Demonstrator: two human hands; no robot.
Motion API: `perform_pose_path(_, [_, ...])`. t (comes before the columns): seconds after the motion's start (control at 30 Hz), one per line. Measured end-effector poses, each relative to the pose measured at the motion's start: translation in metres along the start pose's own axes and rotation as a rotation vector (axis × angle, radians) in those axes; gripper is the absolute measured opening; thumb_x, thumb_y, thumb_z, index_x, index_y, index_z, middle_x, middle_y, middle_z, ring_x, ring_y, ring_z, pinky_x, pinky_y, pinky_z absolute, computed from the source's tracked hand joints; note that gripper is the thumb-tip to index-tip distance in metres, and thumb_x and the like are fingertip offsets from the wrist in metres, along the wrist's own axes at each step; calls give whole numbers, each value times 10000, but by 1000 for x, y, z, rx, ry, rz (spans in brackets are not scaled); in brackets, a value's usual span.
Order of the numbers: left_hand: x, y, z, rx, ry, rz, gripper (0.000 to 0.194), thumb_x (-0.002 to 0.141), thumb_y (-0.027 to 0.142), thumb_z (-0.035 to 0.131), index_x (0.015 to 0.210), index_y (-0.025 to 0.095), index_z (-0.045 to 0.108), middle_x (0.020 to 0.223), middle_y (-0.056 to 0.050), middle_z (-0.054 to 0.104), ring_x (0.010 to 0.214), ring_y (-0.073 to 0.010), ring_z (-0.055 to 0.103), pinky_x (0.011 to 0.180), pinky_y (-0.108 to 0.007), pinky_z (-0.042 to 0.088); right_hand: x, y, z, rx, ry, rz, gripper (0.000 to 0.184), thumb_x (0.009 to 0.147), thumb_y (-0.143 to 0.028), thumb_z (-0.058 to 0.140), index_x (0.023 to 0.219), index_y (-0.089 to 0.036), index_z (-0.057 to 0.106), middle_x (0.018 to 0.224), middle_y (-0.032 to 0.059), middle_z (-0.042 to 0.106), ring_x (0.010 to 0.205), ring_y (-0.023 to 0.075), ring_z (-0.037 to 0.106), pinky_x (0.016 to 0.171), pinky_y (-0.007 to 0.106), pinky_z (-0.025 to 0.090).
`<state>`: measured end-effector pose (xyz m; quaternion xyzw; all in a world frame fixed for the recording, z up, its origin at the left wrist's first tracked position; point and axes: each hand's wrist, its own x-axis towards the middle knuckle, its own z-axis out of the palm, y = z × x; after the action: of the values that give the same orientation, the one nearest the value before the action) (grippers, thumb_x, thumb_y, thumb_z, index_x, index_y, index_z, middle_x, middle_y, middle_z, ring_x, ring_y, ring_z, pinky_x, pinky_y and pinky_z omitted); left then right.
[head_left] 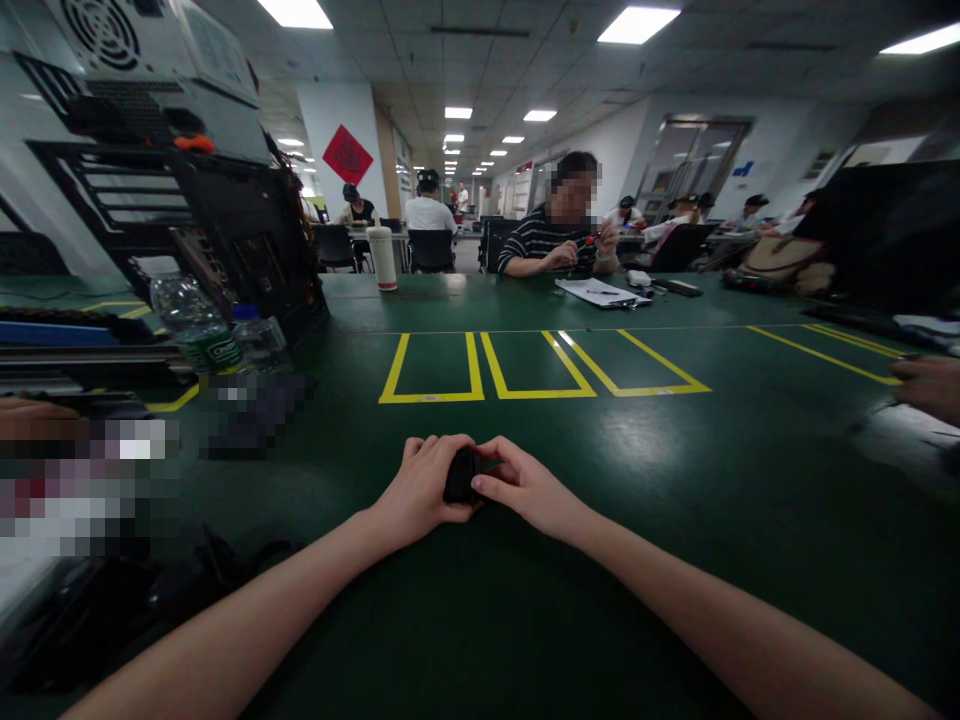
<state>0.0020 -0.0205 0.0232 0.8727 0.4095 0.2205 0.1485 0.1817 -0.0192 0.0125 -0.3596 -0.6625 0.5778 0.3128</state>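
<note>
A small black box-shaped object [460,476] is between my two hands, just above or on the green tabletop [480,620]; its exact kind does not show. My left hand [427,485] wraps round its left side, with the thumb below and the fingers over the top. On the other side, my right hand [525,487] pinches at the object's right edge with thumb and forefinger. A thin part seems to lie between those fingertips, too small to make out. Beyond the hands, yellow tape outlines [431,397] mark the table.
Left stand a clear bottle [187,310], a smaller blue-capped bottle [259,335] and computer hardware [247,240]. A white tumbler [382,258] and a clipboard [600,292] are at the far edge, where a person [559,225] sits. Another person's hand [930,385] is at the right.
</note>
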Motion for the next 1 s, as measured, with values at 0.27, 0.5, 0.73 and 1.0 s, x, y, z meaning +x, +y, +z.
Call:
perform_pose_path(0.27, [1,2,-1,-1,1,11,518,670,289,618,1112,224,356,1065,-48,501,944,-226,477,814,-374,304,2,0,3,16,50,-31,173,783,-334,486,892,-206,449,920,4,513,838,145,544,718,312,473])
perform_pose_path(0.5, [0,-1,3,-10,17,13,526,666,294,625,1111,217,355,1065,-43,502,952,-218,473,817,-358,300,4,4,1,2,74,16,268,758,-330,526,979,-209,434,980,26,512,914,174,529,772,351,460])
perform_pose_path(0.73, [1,-2,5,2,16,8,519,658,278,623,1102,220,360,1041,-47,508,925,-229,482,787,-360,303,0,2,1,63,-15,-45,264,731,-249,572,947,-209,427,1002,13,502,953,165,522,809,343,447])
perform_pose_path(1.0, [1,2,1,-9,15,-9,504,664,292,623,1093,218,368,1056,-48,503,940,-229,477,805,-369,305,2,2,3,32,47,-46,186,775,-313,505,917,-210,445,937,8,516,883,157,540,769,334,458])
